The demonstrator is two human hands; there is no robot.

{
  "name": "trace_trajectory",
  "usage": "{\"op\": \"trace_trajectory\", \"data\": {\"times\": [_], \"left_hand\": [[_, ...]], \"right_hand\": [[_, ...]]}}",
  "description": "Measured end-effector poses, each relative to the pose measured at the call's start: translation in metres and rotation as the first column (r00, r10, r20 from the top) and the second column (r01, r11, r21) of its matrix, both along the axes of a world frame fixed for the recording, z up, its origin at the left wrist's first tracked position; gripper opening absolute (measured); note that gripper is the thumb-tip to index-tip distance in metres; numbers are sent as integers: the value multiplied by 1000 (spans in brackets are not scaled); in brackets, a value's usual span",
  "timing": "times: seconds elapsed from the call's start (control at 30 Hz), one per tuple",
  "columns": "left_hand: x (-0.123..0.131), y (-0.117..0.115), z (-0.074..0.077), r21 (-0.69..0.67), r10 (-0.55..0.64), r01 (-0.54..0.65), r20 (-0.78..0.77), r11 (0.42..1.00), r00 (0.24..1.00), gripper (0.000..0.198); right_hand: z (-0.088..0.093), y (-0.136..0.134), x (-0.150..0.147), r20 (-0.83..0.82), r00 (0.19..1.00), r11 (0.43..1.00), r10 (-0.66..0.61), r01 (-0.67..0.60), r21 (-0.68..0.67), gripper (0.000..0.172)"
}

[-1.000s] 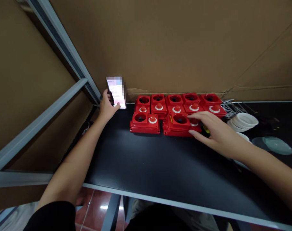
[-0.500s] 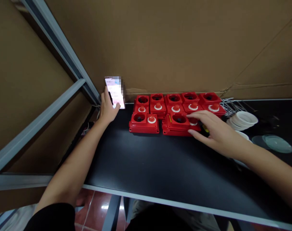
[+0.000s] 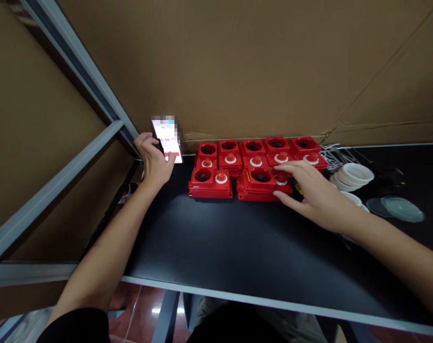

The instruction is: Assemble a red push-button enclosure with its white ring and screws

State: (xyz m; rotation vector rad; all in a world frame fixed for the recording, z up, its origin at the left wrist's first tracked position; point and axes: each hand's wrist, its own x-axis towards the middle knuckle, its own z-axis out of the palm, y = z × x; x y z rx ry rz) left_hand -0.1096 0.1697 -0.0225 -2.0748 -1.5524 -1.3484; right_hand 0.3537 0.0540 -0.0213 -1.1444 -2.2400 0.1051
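My left hand point(image 3: 152, 159) reaches to the back left corner of the black table point(image 3: 237, 252) and is closed round a lit phone point(image 3: 168, 138) that leans against the cardboard wall, thumb on its lower screen. Several red plastic boxes point(image 3: 255, 164) with round red buttons in white rings sit in rows at the back. My right hand point(image 3: 314, 195) lies with fingers spread over the right end of the front red box point(image 3: 261, 183), fingertips touching it and holding nothing.
A stack of white round lids point(image 3: 352, 175) and a clear round disc point(image 3: 398, 208) lie to the right of my hand. A bundle of thin white wires point(image 3: 332, 155) lies behind them. Brown cardboard point(image 3: 255, 62) walls the back, and a grey metal frame point(image 3: 59, 166) runs along the left.
My left hand has curled further round the phone, fingers now bent over its left edge. My right hand has barely moved on the front red box. The view has drifted slightly.
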Motion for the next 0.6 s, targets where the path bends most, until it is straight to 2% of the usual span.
{"op": "trace_trajectory", "data": {"times": [0.1,0.2,0.33,0.4,0.5,0.6], "left_hand": [[12,-17,17,24,-69,70,-69,997,995,56],[32,-44,37,8,-213,219,-192,976,958,44],[67,-89,58,-85,-453,458,-386,885,804,27],[84,-108,61,-154,-553,552,-462,820,693,21],[102,-125,56,-252,-649,629,-529,735,547,17],[111,-129,46,-318,-695,650,-544,690,471,21]], "right_hand": [[0,0,0,29,999,998,-15,17,-60,59],[1,1,0,42,999,991,-19,25,-133,65],[3,3,0,37,999,987,-27,33,-158,64],[5,4,1,32,999,985,-22,27,-169,63],[8,5,2,23,1000,983,-1,5,-182,60],[11,6,2,8,1000,983,18,-17,-185,58]]}}
